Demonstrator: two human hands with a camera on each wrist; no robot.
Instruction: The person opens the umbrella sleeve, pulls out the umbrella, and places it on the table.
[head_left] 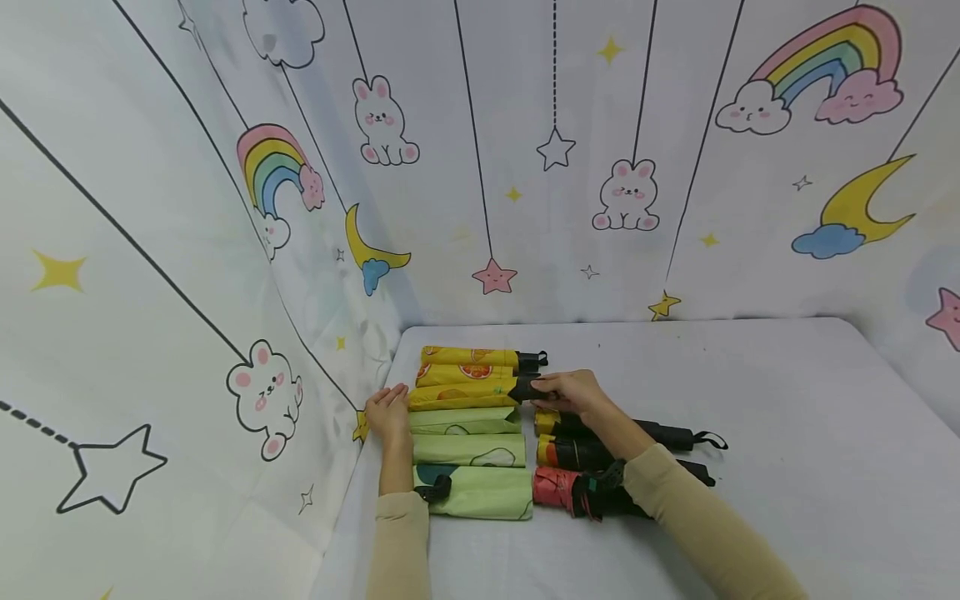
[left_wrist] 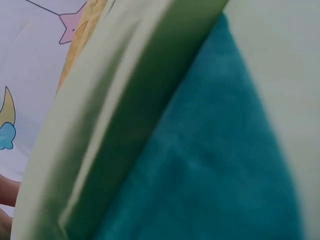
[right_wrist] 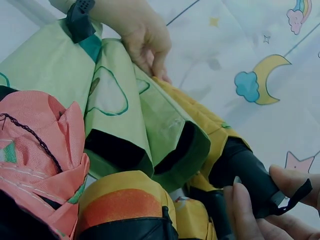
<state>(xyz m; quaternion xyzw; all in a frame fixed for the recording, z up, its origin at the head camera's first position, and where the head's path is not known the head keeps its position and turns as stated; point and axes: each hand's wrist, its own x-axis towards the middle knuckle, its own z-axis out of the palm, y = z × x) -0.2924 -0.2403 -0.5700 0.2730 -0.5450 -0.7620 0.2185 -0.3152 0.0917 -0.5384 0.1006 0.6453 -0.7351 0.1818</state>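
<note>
In the head view, my right hand (head_left: 573, 393) grips the black handle (right_wrist: 252, 175) of a folded umbrella in a yellow sleeve (head_left: 457, 394), the nearest of several yellow ones. My left hand (head_left: 387, 415) is at that umbrella's left end, fingers fairly straight, fingertips touching the sleeve. Farther back lie two more umbrellas in yellow orange-print sleeves, one (head_left: 465, 372) behind the other (head_left: 468, 356). Just in front is a pale green sleeve (head_left: 465, 421); its right end gapes dark in the right wrist view. The left wrist view is mostly filled by blurred green and teal cloth (left_wrist: 210, 140).
Nearer are two more green sleeves, one (head_left: 468, 450) behind the other (head_left: 487, 493). To their right, partly under my right forearm, lie black-handled umbrellas with yellow (head_left: 546, 423), orange-yellow (head_left: 547, 452) and red (head_left: 553, 487) cloth. A printed curtain (head_left: 450, 208) hangs behind the white table (head_left: 787, 417).
</note>
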